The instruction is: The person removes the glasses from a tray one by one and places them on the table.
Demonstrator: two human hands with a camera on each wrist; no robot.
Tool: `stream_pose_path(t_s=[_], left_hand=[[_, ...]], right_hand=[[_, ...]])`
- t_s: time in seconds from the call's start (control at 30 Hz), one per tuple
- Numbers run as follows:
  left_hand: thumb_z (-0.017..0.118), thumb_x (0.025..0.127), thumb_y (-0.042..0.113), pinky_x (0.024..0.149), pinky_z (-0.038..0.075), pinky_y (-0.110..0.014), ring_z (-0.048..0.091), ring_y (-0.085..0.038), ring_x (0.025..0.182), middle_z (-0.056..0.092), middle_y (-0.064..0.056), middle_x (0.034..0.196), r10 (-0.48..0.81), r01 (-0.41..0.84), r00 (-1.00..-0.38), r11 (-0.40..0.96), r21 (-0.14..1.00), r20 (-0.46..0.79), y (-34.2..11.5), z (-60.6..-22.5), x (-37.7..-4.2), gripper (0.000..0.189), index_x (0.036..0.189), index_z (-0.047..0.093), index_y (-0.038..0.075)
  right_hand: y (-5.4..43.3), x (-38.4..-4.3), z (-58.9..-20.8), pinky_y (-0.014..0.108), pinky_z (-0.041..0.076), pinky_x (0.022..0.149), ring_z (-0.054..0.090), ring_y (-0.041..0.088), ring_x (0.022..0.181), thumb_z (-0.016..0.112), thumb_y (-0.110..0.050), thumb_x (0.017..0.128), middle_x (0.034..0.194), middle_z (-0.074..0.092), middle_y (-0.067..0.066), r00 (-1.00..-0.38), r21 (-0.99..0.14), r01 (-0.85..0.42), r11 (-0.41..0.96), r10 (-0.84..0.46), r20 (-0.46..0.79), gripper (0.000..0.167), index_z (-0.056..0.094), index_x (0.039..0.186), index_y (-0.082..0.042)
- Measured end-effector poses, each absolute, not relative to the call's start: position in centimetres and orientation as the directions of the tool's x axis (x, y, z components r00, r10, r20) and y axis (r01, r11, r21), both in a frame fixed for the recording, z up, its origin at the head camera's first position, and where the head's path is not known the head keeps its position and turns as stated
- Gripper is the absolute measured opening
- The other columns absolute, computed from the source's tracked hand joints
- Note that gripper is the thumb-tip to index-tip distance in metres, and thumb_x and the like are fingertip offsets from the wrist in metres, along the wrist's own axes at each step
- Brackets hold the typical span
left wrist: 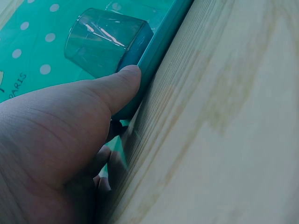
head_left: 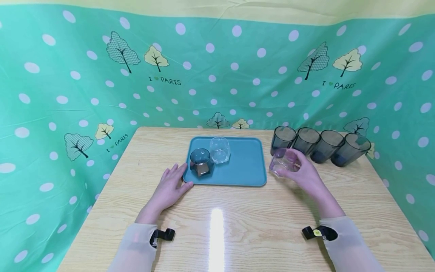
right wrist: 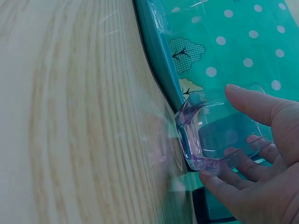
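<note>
A blue tray [head_left: 242, 166] lies on the table with two short cups on it. One is a dark tinted glass [head_left: 199, 161] at the left; the clear glass [head_left: 220, 150] beside it stands slightly farther back. My left hand [head_left: 170, 187] rests at the tray's front left corner, fingers extended and thumb [left wrist: 126, 80] against the rim. To the right of the tray, my right hand [head_left: 303, 170] holds a clear glass with a pinkish tint [head_left: 281, 163], thumb on one side and fingers around the other. Whether its base touches the table cannot be told.
Several tall dark tinted glasses [head_left: 326, 145] stand in a row at the back right, just behind my right hand. A green dotted cloth [head_left: 210, 75] hangs behind the wooden table [head_left: 258, 226] and at its sides.
</note>
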State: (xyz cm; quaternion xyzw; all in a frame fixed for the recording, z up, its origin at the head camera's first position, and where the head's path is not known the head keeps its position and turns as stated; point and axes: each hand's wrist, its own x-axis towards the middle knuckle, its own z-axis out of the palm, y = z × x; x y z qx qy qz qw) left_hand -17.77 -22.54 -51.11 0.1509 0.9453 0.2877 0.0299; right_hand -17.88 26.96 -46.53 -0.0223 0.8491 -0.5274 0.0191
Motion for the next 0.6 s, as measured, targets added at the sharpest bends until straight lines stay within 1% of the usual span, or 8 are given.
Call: stream_pose_path(t_s=[0.4, 0.6], left_hand=[[0.069, 0.11, 0.043, 0.137, 0.001, -0.057, 0.017, -0.041, 0.168, 0.035, -0.02, 0.176, 0.304, 0.268, -0.952, 0.791, 0.55, 0.028, -22.5, -51.17, -17.7, 0.083, 0.172, 0.033, 0.002], [0.069, 0.11, 0.043, 0.137, 0.001, -0.057, 0.017, -0.041, 0.168, 0.036, -0.02, 0.176, 0.305, 0.271, -0.952, 0.79, 0.55, 0.031, -22.5, -51.16, -17.7, 0.083, 0.172, 0.033, 0.001]], right_hand=[[27.05, -17.94, -46.83, 0.058, 0.039, 0.127, 0.045, 0.043, 0.153, 0.089, -0.018, 0.097, 0.164, 0.046, 0.026, -0.998, -0.905, 0.012, 0.426, -0.054, -0.038, 0.094, 0.033, 0.171, -0.005], [27.21, -18.01, -46.9, 0.057, 0.039, 0.127, 0.044, 0.043, 0.153, 0.09, -0.02, 0.097, 0.164, 0.045, 0.026, -0.997, -0.906, 0.009, 0.423, -0.066, -0.04, 0.097, 0.031, 0.172, -0.005]])
